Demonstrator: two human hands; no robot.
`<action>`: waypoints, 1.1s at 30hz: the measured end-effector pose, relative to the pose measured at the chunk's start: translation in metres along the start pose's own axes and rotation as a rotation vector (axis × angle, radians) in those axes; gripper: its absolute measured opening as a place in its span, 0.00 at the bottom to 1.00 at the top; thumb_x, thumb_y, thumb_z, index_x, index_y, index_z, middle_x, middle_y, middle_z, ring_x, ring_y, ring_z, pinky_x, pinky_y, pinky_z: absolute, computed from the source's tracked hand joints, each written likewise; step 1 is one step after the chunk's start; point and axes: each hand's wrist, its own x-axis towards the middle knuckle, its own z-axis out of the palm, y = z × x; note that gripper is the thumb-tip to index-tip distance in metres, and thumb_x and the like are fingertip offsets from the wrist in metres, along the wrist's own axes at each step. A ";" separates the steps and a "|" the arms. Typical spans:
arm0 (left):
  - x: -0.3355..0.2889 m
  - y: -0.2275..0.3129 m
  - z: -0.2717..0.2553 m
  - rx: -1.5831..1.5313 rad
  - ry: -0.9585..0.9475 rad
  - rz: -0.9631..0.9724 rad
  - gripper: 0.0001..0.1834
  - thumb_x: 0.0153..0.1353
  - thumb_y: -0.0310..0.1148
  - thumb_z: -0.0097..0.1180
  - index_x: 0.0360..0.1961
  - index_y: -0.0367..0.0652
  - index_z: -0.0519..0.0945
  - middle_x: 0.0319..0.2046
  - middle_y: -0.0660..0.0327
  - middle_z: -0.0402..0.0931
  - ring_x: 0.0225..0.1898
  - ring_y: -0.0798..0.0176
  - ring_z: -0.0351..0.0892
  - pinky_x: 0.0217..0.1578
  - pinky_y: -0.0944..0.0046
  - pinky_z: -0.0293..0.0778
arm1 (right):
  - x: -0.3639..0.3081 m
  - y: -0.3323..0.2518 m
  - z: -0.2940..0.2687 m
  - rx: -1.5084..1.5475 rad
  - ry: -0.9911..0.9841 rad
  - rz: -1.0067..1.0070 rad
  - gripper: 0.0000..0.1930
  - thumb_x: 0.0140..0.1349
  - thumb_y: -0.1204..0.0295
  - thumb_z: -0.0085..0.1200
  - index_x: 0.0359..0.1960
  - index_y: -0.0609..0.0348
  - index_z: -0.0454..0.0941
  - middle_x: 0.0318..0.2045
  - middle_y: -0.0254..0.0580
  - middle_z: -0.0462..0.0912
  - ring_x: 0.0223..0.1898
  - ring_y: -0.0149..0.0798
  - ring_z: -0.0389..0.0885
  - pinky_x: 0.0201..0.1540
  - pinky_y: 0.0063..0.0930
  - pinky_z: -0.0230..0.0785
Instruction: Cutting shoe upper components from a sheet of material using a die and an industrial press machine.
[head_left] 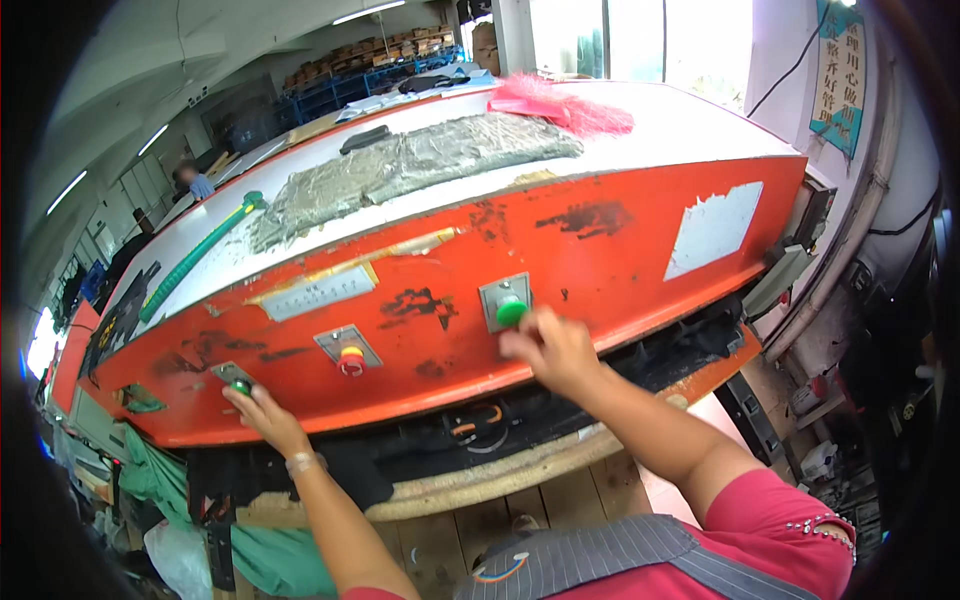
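The front of a large red machine [610, 270] spans the view before me, with three push buttons on metal plates. My left hand [268, 418] reaches to the left green button [240, 385], fingers extended and the tips at its lower edge. At the middle-right green mushroom button [512, 311], my right hand [556, 352] is just below and to the right, thumb and forefinger apart and the other fingers bent. Neither hand holds anything visible. Between the hands sits a red button [350, 362] with a yellow collar, untouched. Whether either green button is pressed in cannot be told.
On the white top lie a grey plastic-wrapped slab [430, 160], pink netting [575, 108] and a green tube [200, 258]. Below the machine front, a dark ledge [400, 450] carries an orange-handled tool [478, 424]. A person [195, 182] is far left. Green cloth [280, 560] hangs lower left.
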 end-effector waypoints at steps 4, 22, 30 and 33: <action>-0.003 0.031 -0.024 -0.060 -0.195 -0.070 0.34 0.70 0.44 0.41 0.69 0.35 0.51 0.71 0.45 0.43 0.73 0.50 0.38 0.68 0.57 0.37 | 0.021 0.007 -0.010 -0.025 -0.077 0.072 0.13 0.57 0.61 0.60 0.31 0.55 0.70 0.21 0.43 0.79 0.23 0.50 0.79 0.23 0.40 0.70; -0.264 0.113 -0.003 0.190 -0.725 0.328 0.12 0.53 0.39 0.58 0.30 0.41 0.79 0.33 0.54 0.73 0.40 0.48 0.70 0.46 0.51 0.65 | -0.165 0.044 -0.032 -0.478 -0.691 0.062 0.25 0.35 0.61 0.72 0.36 0.57 0.77 0.37 0.41 0.78 0.45 0.43 0.73 0.50 0.35 0.63; -0.296 0.119 -0.058 0.201 -0.803 0.274 0.12 0.53 0.40 0.60 0.25 0.42 0.79 0.26 0.57 0.73 0.35 0.50 0.71 0.42 0.53 0.65 | -0.191 0.038 -0.078 -0.153 -1.022 0.065 0.26 0.42 0.54 0.67 0.41 0.58 0.80 0.37 0.46 0.81 0.44 0.50 0.77 0.48 0.41 0.67; -0.296 0.137 -0.060 0.111 -0.888 0.201 0.10 0.53 0.38 0.61 0.25 0.42 0.80 0.26 0.58 0.75 0.34 0.51 0.73 0.41 0.55 0.67 | -0.155 0.035 -0.087 0.129 -0.956 0.222 0.19 0.52 0.58 0.61 0.41 0.57 0.80 0.35 0.50 0.82 0.40 0.54 0.79 0.46 0.43 0.70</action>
